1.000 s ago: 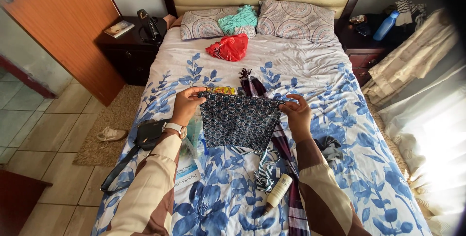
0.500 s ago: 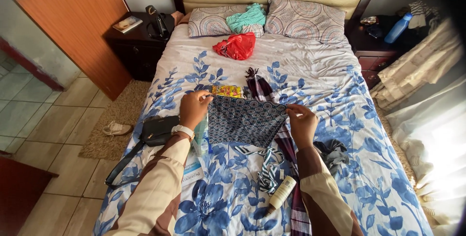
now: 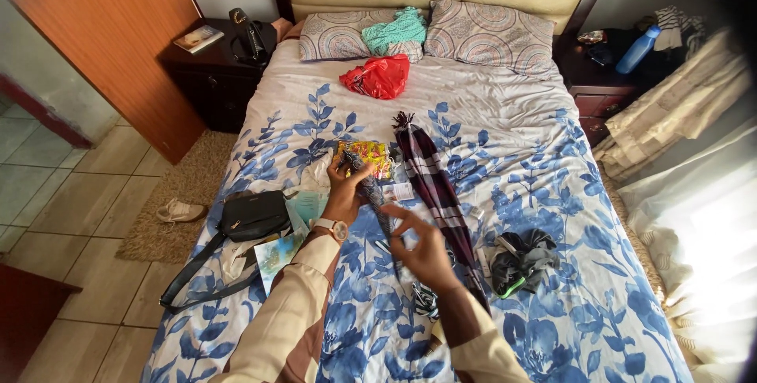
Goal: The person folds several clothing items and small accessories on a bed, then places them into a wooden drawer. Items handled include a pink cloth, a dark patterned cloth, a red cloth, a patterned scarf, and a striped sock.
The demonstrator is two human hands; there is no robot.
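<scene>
Two hands work over a bed [image 3: 505,107] spread with a blue floral cover; the left hand [image 3: 345,186] is pinched shut on the far end of a dark patterned cloth [image 3: 377,194], now gathered into a narrow strip; the right hand [image 3: 424,245] sits at the near end of that strip with fingers spread and loose, and whether it grips the cloth cannot be told. The hands stand a little apart, the cloth running between them near the middle of the bed. Just beyond the left hand lies a yellow printed packet [image 3: 367,154]; to the right of the cloth lies a folded dark striped umbrella [image 3: 438,190], lengthwise. A black shoulder bag [image 3: 252,216] rests at the left edge; a red bag [image 3: 377,77] lies far up by the pillows [image 3: 489,32]; a black and green bundle [image 3: 522,261] sits to the right.
</scene>
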